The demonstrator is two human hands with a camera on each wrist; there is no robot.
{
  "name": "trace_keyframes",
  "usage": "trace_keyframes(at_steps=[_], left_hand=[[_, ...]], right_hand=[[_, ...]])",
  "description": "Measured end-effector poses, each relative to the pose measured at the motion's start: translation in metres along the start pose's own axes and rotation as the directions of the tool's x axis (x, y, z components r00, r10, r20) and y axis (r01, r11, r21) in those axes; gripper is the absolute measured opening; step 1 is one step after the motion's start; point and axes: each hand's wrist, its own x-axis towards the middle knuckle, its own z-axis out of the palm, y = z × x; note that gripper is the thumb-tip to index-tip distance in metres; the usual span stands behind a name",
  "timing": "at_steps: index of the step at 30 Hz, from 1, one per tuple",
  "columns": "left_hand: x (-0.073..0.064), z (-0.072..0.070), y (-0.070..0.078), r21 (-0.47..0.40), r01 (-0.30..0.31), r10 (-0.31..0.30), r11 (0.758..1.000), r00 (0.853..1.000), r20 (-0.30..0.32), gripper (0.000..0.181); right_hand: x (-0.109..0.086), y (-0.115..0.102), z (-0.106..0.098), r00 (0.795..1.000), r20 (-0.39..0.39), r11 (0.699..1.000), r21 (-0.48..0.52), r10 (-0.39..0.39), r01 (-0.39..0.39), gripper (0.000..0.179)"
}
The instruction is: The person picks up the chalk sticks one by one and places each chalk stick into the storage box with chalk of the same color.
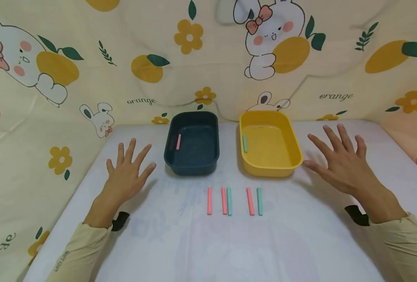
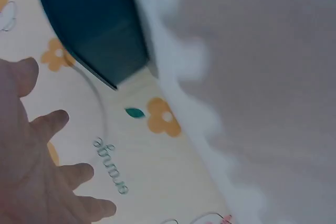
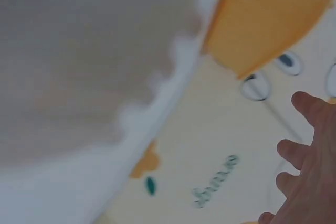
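Note:
My left hand (image 1: 125,178) is held with fingers spread, left of the dark blue bin (image 1: 191,170), and holds nothing. On the other side my right hand (image 1: 345,164) is spread too, its thumb tip right by the wall of the yellow bin (image 1: 271,171). One pink chalk stick (image 1: 178,142) lies in the blue bin and one green chalk stick (image 1: 245,143) in the yellow one. In front of the bins lies a row of chalk sticks: pink (image 1: 209,201), a pink (image 1: 224,201) and green (image 1: 229,201) pair, then pink (image 1: 250,201) and green (image 1: 259,201).
A white cloth (image 1: 201,250) covers the table. Behind and to the left stands a cream fabric backdrop (image 1: 208,70) printed with rabbits, oranges and flowers. Both wrists carry a black strap, the left one (image 1: 120,221) and the right one (image 1: 357,215).

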Motion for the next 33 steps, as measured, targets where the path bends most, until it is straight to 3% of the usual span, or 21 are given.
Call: trace_keyframes(at_steps=[6, 10, 14, 16, 18, 21, 23, 25, 27, 33], left_hand=[[0.000, -0.009, 0.018, -0.100, -0.013, 0.017, 0.995, 0.999, 0.039, 0.068], [0.006, -0.007, 0.026, -0.254, -0.044, 0.058, 0.966, 0.997, 0.047, 0.065], [0.015, -0.001, 0.029, -0.428, -0.088, 0.111, 0.899, 0.993, 0.029, 0.063], [0.019, 0.002, 0.030, -0.510, -0.072, 0.103, 0.857, 0.994, 0.034, 0.063], [0.022, 0.005, 0.032, -0.606, -0.019, 0.072, 0.795, 0.995, 0.063, 0.064], [0.025, 0.009, 0.034, -0.728, 0.076, 0.024, 0.681, 0.992, 0.126, 0.065], [0.027, 0.012, 0.037, -0.765, 0.121, -0.001, 0.632, 0.988, 0.156, 0.064], [0.028, 0.015, 0.040, -0.778, 0.135, -0.008, 0.613, 0.986, 0.165, 0.063], [0.029, 0.018, 0.041, -0.777, 0.142, -0.013, 0.613, 0.985, 0.169, 0.061], [0.027, 0.024, 0.042, -0.790, 0.199, -0.037, 0.580, 0.975, 0.218, 0.057]], right_hand=[[0.004, -0.028, -0.018, 0.998, -0.023, 0.997, 0.043, -0.058, 0.059, 0.079], [0.006, -0.052, -0.025, 0.992, -0.022, 0.989, 0.077, -0.126, 0.127, 0.082], [0.008, -0.078, -0.027, 0.973, -0.025, 0.965, 0.125, -0.228, 0.229, 0.087], [0.007, -0.089, -0.024, 0.962, -0.029, 0.949, 0.159, -0.270, 0.271, 0.089], [0.006, -0.099, -0.020, 0.953, -0.023, 0.935, 0.189, -0.303, 0.301, 0.090], [0.003, -0.111, -0.012, 0.944, 0.006, 0.920, 0.227, -0.329, 0.319, 0.089], [0.000, -0.117, -0.008, 0.940, 0.029, 0.914, 0.242, -0.341, 0.324, 0.089], [-0.003, -0.122, -0.005, 0.938, 0.045, 0.912, 0.252, -0.344, 0.322, 0.090], [-0.007, -0.126, -0.004, 0.938, 0.058, 0.912, 0.263, -0.341, 0.315, 0.091], [-0.016, -0.137, 0.003, 0.931, 0.127, 0.904, 0.317, -0.341, 0.288, 0.083]])
